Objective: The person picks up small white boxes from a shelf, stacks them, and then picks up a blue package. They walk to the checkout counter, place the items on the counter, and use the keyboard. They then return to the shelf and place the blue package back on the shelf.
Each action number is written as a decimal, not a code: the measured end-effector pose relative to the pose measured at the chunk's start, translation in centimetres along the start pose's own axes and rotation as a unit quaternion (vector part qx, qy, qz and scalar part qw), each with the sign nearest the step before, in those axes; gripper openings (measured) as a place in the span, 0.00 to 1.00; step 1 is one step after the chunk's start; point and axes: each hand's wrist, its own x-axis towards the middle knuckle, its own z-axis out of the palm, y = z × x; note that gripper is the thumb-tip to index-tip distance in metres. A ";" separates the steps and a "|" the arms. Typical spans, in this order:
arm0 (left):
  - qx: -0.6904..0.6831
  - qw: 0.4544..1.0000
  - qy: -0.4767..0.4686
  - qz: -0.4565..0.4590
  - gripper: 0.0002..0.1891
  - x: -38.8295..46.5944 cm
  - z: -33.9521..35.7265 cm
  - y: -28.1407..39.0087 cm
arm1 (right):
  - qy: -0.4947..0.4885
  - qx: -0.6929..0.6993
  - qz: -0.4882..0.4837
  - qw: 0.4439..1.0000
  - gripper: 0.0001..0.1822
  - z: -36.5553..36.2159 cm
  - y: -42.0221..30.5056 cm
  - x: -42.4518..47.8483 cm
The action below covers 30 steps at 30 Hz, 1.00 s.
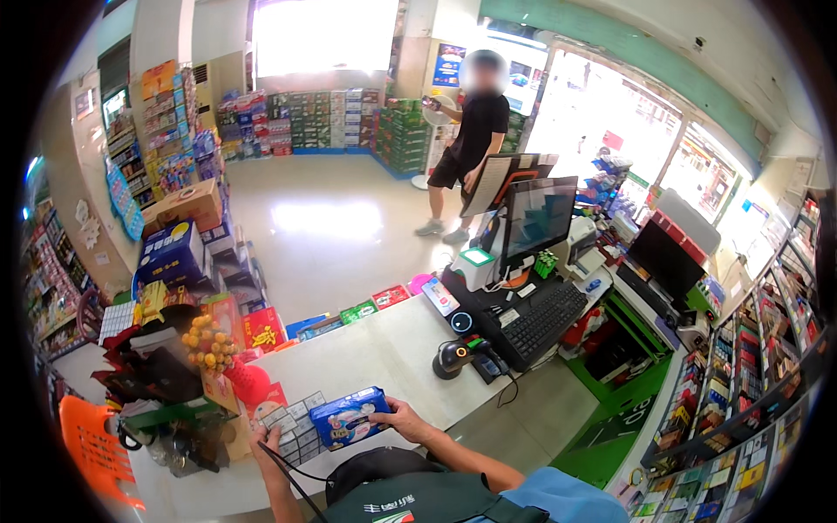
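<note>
My right hand [407, 423] grips the right end of a blue plastic-wrapped package [350, 418] with printed pictures. The package is held over the white counter [353, 356], beside several small grey-white boxes [307, 421] set close together in rows. At the left end of these rows, my left hand [267, 444] has its fingers on the edge of one tilted small box [281, 425]. A dark cable runs across my left wrist. Up the counter to the right stands a black barcode scanner [450, 361] on its base.
A red vase [247, 382] with orange flowers and a dark heap of bags [157, 366] crowd the counter's left. To the right are a keyboard [539, 323] and a monitor [541, 216]. Beyond the counter stands a person [480, 131]. Stocked shelves [732, 366] line the right side.
</note>
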 end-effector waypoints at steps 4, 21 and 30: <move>-0.050 0.998 0.033 -0.008 0.09 -0.5 0.5 0.4 | -0.006 0.022 0.001 1.000 0.23 0.4 0.6 0.1; -0.009 0.997 0.066 -0.041 0.11 -2.3 -2.0 0.2 | -0.020 0.040 0.013 0.999 0.23 1.5 1.9 0.9; -0.001 0.997 0.072 -0.031 0.10 -3.3 -1.1 2.7 | -0.010 0.078 0.006 0.997 0.23 2.5 0.7 1.1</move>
